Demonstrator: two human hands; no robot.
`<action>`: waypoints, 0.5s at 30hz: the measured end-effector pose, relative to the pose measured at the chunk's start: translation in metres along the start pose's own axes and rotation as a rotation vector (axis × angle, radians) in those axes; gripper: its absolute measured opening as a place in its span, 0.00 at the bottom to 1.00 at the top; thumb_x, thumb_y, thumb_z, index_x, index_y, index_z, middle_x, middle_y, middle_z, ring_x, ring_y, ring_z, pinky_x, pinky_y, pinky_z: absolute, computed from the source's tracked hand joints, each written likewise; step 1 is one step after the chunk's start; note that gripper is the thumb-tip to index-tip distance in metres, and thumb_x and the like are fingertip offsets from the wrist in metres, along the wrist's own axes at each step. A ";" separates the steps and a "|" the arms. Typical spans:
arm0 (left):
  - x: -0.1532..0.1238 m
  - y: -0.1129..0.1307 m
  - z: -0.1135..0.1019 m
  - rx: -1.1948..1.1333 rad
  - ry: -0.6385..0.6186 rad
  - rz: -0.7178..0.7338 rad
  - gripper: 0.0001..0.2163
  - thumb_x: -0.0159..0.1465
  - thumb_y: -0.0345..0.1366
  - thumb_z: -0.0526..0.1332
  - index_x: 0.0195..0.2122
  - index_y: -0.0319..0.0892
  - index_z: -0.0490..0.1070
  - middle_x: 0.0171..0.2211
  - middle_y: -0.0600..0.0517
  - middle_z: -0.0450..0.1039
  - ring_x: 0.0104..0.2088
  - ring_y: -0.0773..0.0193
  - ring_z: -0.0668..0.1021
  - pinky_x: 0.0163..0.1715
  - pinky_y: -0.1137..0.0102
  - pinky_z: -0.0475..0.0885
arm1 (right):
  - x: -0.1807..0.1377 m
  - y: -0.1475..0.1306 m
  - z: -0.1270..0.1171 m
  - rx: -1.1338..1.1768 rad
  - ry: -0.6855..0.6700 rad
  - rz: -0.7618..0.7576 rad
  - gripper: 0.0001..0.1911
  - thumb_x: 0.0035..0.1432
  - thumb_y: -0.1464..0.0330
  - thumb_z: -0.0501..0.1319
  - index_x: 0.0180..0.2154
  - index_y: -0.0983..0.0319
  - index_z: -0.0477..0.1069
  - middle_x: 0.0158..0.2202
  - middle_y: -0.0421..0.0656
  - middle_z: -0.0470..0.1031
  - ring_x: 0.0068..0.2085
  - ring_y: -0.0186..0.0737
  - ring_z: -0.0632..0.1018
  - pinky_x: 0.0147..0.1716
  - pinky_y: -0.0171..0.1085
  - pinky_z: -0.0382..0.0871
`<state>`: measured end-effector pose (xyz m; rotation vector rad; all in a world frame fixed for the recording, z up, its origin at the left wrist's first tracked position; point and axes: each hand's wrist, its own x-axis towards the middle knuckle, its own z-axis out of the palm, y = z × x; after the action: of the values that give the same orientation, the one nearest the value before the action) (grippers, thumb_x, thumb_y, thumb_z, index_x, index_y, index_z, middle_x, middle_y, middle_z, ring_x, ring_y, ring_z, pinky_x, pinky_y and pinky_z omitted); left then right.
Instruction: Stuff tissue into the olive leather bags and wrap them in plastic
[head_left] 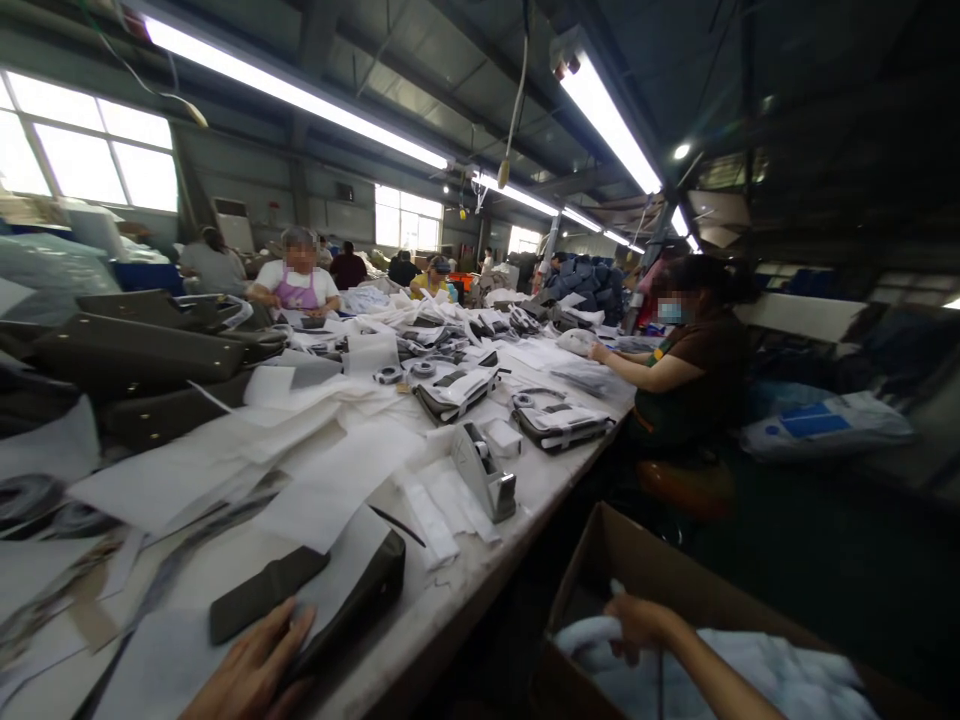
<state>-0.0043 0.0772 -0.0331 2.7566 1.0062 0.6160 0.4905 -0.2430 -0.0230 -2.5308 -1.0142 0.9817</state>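
My left hand [255, 668] rests at the near edge of the long work table [465, 590], fingers stretched out flat and holding nothing. Its fingertips touch a dark grey bag part [352, 600] wrapped in white paper, beside a dark flat strip [264, 592]. My right hand [637, 625] reaches down into a cardboard box [660, 570] beside the table, fingers curled onto the white padding material [757, 670] inside it.
White sheets [247, 450], a tape dispenser [487, 475] and stacked grey parts [559, 422] cover the table. Dark panels [135, 350] pile at the left. A seated person [694, 365] works at the right edge; others sit farther back.
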 end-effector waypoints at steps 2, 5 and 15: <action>-0.001 0.004 -0.003 0.004 0.027 -0.007 0.20 0.58 0.41 0.59 0.52 0.46 0.76 0.57 0.46 0.72 0.54 0.48 0.77 0.54 0.56 0.72 | -0.006 0.005 -0.005 0.054 -0.044 -0.028 0.06 0.28 0.76 0.67 0.17 0.61 0.76 0.19 0.39 0.75 0.27 0.43 0.79 0.32 0.36 0.72; -0.003 0.008 -0.006 0.016 0.032 0.019 0.20 0.60 0.41 0.58 0.53 0.47 0.75 0.56 0.46 0.72 0.53 0.49 0.77 0.53 0.57 0.73 | -0.023 0.023 -0.030 0.449 0.067 -0.110 0.07 0.38 0.69 0.68 0.27 0.60 0.77 0.32 0.43 0.80 0.39 0.46 0.81 0.41 0.36 0.73; -0.005 0.026 -0.029 0.065 -0.008 0.013 0.26 0.58 0.30 0.55 0.60 0.43 0.67 0.60 0.45 0.68 0.56 0.54 0.75 0.56 0.64 0.71 | -0.013 -0.088 -0.057 1.547 0.421 -0.259 0.20 0.57 0.52 0.63 0.41 0.61 0.72 0.19 0.33 0.62 0.15 0.26 0.60 0.11 0.27 0.57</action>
<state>-0.0050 0.0543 -0.0018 2.8211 1.0253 0.5844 0.4761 -0.1868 0.0652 -1.1538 -0.1810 0.6348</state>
